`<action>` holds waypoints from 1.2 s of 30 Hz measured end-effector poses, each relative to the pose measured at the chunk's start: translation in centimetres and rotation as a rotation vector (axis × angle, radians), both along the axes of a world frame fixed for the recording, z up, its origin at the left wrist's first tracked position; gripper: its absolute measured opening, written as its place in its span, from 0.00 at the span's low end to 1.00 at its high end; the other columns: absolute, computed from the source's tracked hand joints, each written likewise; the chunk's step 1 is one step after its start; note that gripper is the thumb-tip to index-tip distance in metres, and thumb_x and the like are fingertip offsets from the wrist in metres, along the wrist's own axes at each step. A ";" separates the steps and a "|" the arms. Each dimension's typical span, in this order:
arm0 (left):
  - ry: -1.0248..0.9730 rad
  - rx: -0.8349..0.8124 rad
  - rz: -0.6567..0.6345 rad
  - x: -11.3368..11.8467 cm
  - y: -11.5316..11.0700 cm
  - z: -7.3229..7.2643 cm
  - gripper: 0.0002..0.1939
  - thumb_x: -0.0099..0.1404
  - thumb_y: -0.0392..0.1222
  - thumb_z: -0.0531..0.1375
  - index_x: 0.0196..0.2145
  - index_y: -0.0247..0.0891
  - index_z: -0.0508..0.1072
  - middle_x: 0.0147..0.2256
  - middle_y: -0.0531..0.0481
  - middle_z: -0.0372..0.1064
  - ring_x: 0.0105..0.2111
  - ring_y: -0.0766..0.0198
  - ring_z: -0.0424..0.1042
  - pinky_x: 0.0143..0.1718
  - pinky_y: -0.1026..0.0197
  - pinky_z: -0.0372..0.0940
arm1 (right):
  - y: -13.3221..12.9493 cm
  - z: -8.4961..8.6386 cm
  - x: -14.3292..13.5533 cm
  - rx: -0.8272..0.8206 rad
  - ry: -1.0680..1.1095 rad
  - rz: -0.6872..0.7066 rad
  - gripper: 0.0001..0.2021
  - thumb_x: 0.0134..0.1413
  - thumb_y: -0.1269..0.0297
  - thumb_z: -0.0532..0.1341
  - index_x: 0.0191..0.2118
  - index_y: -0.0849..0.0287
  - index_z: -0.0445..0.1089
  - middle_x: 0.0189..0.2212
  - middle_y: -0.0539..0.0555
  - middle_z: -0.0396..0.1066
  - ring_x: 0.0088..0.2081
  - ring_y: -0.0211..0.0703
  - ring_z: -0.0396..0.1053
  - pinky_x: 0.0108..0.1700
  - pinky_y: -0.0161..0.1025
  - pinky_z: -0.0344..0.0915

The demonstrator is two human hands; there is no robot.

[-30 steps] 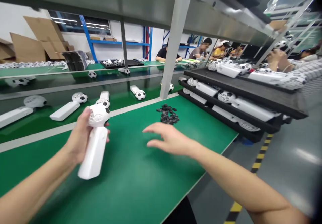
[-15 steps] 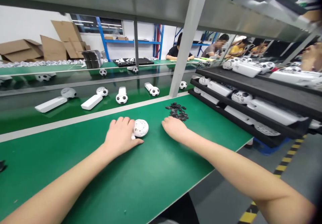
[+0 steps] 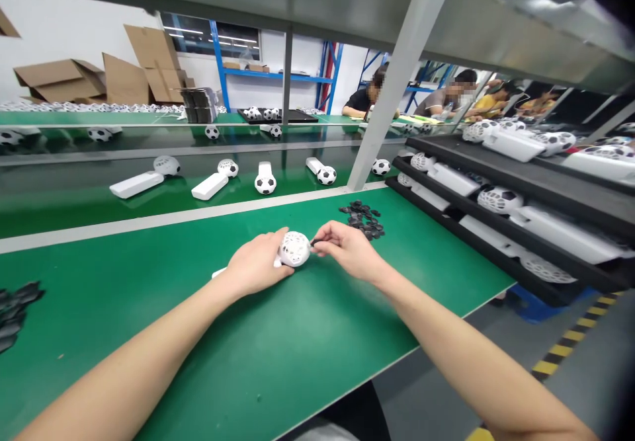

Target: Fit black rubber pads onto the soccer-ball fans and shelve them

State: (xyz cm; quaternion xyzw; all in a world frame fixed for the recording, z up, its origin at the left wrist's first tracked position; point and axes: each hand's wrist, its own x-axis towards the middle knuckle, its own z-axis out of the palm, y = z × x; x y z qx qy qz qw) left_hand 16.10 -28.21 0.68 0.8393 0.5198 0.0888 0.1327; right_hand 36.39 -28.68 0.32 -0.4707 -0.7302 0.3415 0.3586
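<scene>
Holds a white ball (image 3: 296, 249) full of little holes with the left hand (image 3: 256, 262), low over the green table (image 3: 278, 355) — cannot tell if the ball touches the table. Lays the left palm over the white handle (image 3: 217, 273) of the ball, so shows only its end, poking out on the left. Bends the left fingers partly round the far side, and puts the left thumb along the near side, open just enough to fit the ball between. Has the ball sticking out past the left hand, facing the right hand (image 3: 348, 248), so right between the two.

Pinches a small black bit (image 3: 313, 244) with the right thumb and pointing finger, nearly closed together. Holds the black bit right up at the right side of the ball — too small to tell if touching. Has a heap of black bits (image 3: 366, 221) just past the right hand, on the table, and a black pile (image 3: 17, 314) far off to the left.

Faces a row of more balls (image 3: 326, 175) with handles on the shiny green belt (image 3: 292, 181). Has black trays (image 3: 546, 180) stacked on the right, with white balls and handles in them.
</scene>
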 end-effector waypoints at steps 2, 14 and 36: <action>0.023 0.014 0.003 0.1 -0.2 0.1 0.40 0.52 0.51 0.57 0.60 0.42 0.46 0.49 0.44 0.62 0.48 0.51 0.63 0.44 0.53 0.61 | -0.6 -0.3 -0.8 0.054 0.049 0.026 0.02 0.50 0.67 0.58 0.32 0.59 0.66 0.30 0.50 0.68 0.33 0.37 0.67 0.38 0.38 0.65; -0.203 0.006 -0.049 0.2 0.4 0.0 0.34 0.49 0.58 0.59 0.53 0.45 0.60 0.48 0.48 0.64 0.46 0.53 0.65 0.45 0.55 0.60 | -1.1 -1.8 -2.5 0.163 0.019 -0.006 0.06 0.46 0.68 0.61 0.30 0.58 0.62 0.48 0.55 0.58 0.52 0.43 0.56 0.52 0.45 0.56; -0.110 -0.039 -0.010 0.1 0.5 -0.1 0.33 0.49 0.42 0.57 0.55 0.48 0.57 0.49 0.49 0.62 0.45 0.51 0.65 0.42 0.55 0.61 | 9.9 -0.3 5.3 0.219 -0.857 -0.301 0.07 0.50 0.76 0.56 0.32 0.68 0.71 0.35 0.66 0.70 0.44 0.52 0.64 0.45 0.44 0.58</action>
